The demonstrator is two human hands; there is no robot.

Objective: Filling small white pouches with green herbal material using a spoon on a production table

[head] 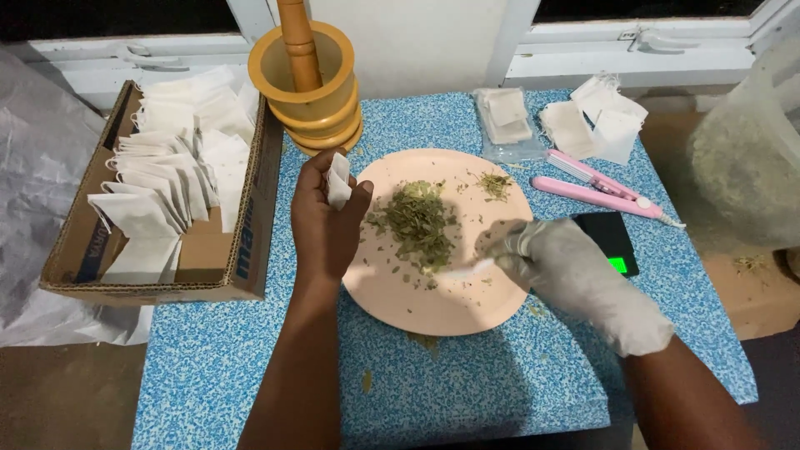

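Left hand [327, 218] pinches small white paper sachet [338, 180]; gloved right hand [557, 262] grips small white scoop [467, 268] at dried green leaves [418, 221]; advisable: keep sachet mouth over round pink plate [467, 312]

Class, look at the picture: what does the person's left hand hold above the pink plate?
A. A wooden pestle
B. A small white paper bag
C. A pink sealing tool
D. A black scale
B: the left hand pinches a small white paper bag at the edge of the pink plate, while the gloved right hand works a white spoon in the dried leaves.
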